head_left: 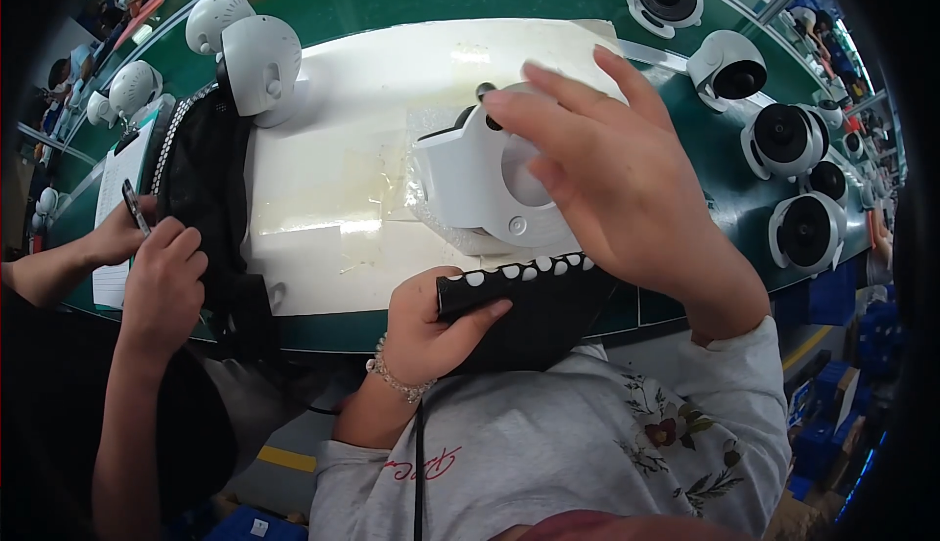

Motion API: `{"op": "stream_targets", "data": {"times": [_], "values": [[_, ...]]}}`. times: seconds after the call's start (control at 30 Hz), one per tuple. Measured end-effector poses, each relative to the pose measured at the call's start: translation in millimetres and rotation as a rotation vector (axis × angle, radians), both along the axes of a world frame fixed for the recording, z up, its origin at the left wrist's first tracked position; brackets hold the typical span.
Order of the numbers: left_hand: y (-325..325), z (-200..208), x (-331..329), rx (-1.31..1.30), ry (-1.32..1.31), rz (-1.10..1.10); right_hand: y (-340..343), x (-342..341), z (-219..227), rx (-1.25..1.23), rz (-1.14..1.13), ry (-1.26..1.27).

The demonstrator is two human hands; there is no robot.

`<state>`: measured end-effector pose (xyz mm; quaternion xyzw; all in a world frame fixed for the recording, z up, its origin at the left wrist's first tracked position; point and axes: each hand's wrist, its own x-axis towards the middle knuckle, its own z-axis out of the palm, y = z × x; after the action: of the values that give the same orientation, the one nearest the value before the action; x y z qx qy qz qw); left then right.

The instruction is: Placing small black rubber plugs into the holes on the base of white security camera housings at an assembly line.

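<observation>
My left hand (431,330) is closed on the edge of a black cloth (558,321) with white-dotted trim, at the table's near edge. Its thumb lies on top of the fold. Fingers spread, my right hand (627,179) is over a white security camera (455,184). Its index fingertip is close to a small dark round part at the camera's top; whether they touch, I cannot tell. My hand hides the camera's right side. Beneath the camera is a piece of bubble wrap (421,130), on a white board (323,169).
More white cameras (781,138) stand along the right, and others (259,66) at the far left. A second dotted black cloth (211,179) lies at the board's left edge. Beside it, a co-worker's hands (162,267) hold a pen over a clipboard (113,208).
</observation>
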<state>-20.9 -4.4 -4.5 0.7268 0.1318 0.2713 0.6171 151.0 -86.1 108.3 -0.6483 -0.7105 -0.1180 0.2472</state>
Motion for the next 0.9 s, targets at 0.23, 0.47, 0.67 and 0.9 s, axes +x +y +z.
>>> {"op": "stream_targets", "data": {"times": [0.23, 0.47, 0.67, 0.9], "values": [[0, 2, -4, -0.069, 0.042, -0.08, -18, -3, -23, 0.036, 0.021, 0.339], [-2, 1, -1, -0.073, 0.035, -0.059, -19, -12, -28, -0.101, -0.014, 0.301], [-3, 1, 3, -0.224, -0.021, 0.031, -28, -11, -43, 0.148, -0.085, -0.214], [-3, 0, 3, -0.184, -0.061, 0.033, -34, -16, -42, 0.179, -0.084, -0.337]]}}
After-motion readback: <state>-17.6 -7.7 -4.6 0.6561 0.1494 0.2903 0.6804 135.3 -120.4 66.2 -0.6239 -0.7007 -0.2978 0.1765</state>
